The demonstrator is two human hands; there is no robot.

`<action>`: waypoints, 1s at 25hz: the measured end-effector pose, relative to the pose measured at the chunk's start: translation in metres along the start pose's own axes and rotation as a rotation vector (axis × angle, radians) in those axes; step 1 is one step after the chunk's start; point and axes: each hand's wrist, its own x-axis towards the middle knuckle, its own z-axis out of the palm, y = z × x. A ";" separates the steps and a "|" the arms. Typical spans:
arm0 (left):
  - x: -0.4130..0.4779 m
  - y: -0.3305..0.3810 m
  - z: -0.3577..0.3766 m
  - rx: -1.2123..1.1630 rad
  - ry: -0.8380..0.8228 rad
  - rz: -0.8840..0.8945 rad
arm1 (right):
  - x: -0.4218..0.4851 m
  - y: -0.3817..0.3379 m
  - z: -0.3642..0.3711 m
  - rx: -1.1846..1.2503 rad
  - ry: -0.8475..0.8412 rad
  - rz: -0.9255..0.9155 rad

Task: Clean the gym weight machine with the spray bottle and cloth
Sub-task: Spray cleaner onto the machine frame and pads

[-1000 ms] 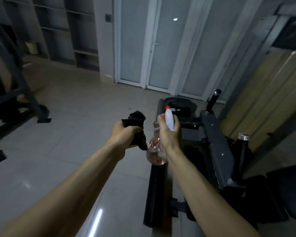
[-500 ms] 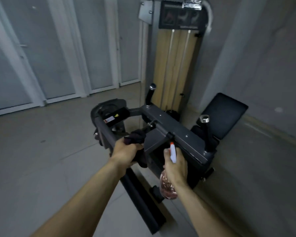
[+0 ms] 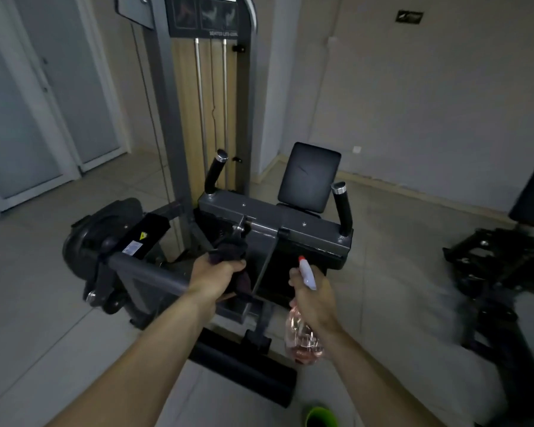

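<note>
Front edge of grey steel weight machine now within reach: left hand grips crumpled dark cloth, right hand clear pinkish spray bottle; spraying likely next

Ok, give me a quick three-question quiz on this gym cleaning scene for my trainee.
1. True or false: the spray bottle is in the left hand.
2. The cloth is: a) dark, b) white, c) yellow.
3. What colour is the round object on the floor at the bottom edge?

Key: 1 false, the right hand grips it. 2 a. 3 green.
</note>
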 end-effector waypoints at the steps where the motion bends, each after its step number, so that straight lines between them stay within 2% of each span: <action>1: 0.006 -0.001 -0.009 0.006 -0.027 -0.011 | -0.004 -0.008 0.007 0.002 0.023 0.012; 4: 0.023 0.008 -0.025 -0.006 -0.065 -0.029 | -0.009 -0.038 0.021 0.099 0.129 0.033; 8: 0.067 0.025 -0.027 -0.048 -0.170 -0.074 | 0.021 -0.084 0.039 0.265 0.233 -0.094; 11: 0.107 0.042 -0.021 -0.077 -0.244 -0.110 | 0.078 -0.117 0.057 0.254 0.299 -0.237; 14: 0.150 0.059 -0.011 -0.054 -0.269 -0.143 | 0.147 -0.136 0.083 0.168 0.264 -0.335; 19: 0.201 0.070 -0.012 0.036 -0.319 -0.144 | 0.229 -0.117 0.119 0.059 0.247 -0.294; 25: 0.226 0.078 -0.006 0.071 -0.368 -0.168 | 0.251 -0.094 0.133 0.026 0.252 -0.271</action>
